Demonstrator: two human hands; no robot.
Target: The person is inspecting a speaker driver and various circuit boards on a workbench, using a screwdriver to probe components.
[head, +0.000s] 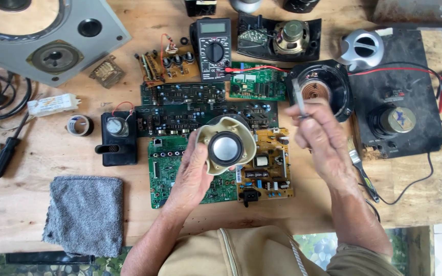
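Holding a small speaker driver above the circuit boards, work apparently just starting.
Left hand fingers grip it; right hand fingers pinch tweezers beside it.

We find bare desk left of the grey cloth; circuit boards crowd the middle beneath our hands.

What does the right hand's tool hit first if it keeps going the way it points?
Probably the black speaker driver with the copper coil. The right hand holds a thin metal tool that points up and away, its tip already over the driver's rim. Height above it is unclear from this single view, so contact can't be confirmed.
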